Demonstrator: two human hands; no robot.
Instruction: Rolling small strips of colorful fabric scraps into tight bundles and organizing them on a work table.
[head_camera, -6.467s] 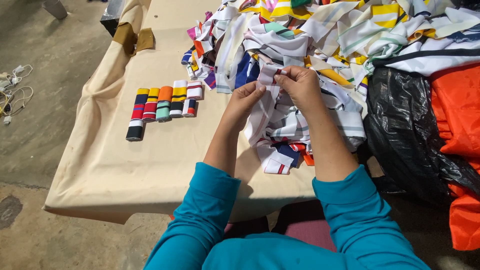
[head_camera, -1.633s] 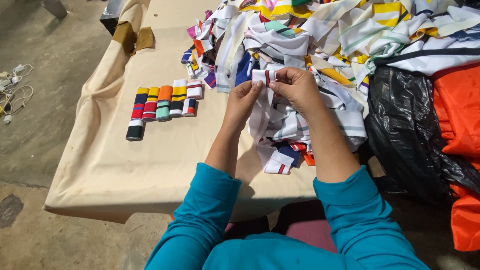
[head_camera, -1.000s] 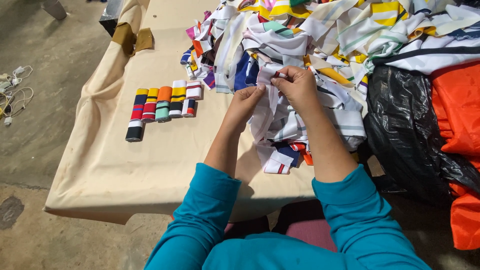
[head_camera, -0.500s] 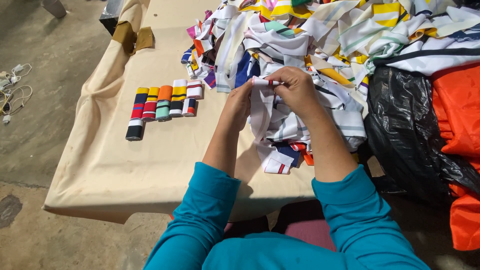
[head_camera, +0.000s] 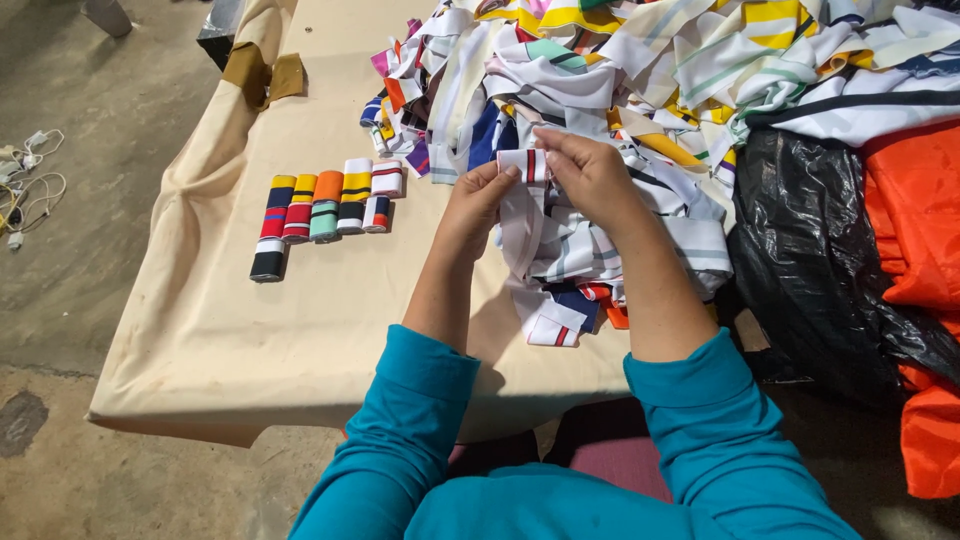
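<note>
My left hand (head_camera: 478, 200) and my right hand (head_camera: 588, 175) both pinch the top of a white fabric strip with dark and red stripes (head_camera: 522, 200), which hangs down between them over the table. Behind the hands lies a big heap of mixed striped fabric strips (head_camera: 640, 70). To the left, a row of rolled striped strips (head_camera: 322, 208) lies side by side on the beige cloth-covered table (head_camera: 300, 330). More loose strips (head_camera: 560, 310) lie under my forearms near the table's front edge.
A black plastic bag (head_camera: 830, 250) and orange fabric (head_camera: 915, 200) sit at the right. Brown fabric pieces (head_camera: 262, 75) lie at the table's far left edge. White cords (head_camera: 28, 180) lie on the concrete floor to the left.
My hands stayed in nearly the same spot above the heap, working the top of the strip between the fingers. The row of rolls is the same.
</note>
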